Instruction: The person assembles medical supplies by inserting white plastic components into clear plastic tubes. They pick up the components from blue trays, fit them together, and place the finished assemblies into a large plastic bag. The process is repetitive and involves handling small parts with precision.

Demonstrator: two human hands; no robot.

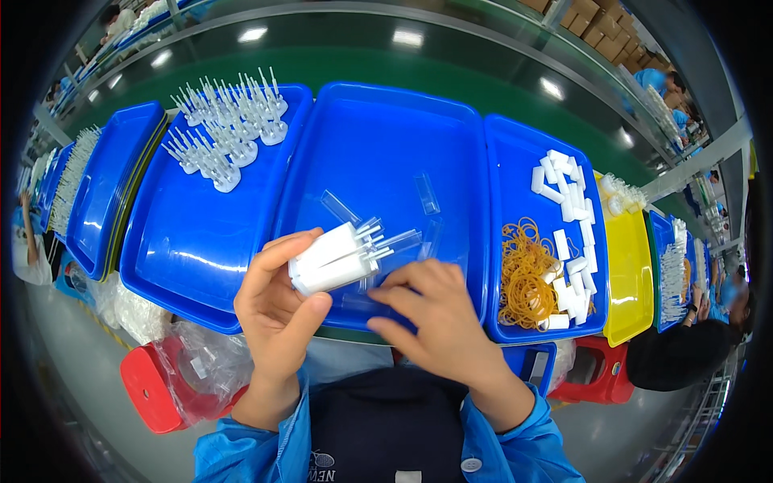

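White bundle (334,259) with thin rods (369,229) sits gripped in the left hand (278,314) over the middle blue tray (394,137) in the head view, the right hand (437,316) curling just beside it, whether holding anything I cannot tell.

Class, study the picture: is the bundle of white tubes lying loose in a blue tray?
No, the left hand holds the bundle of white tubes over the central blue tray.

Red stool (150,394) lower L, clear plastic bag (213,358) on it; 2nd red stool (617,386) lower R. Cardboard boxes (602,30) stacked upper R bkgd, co-worker (652,79) nr.
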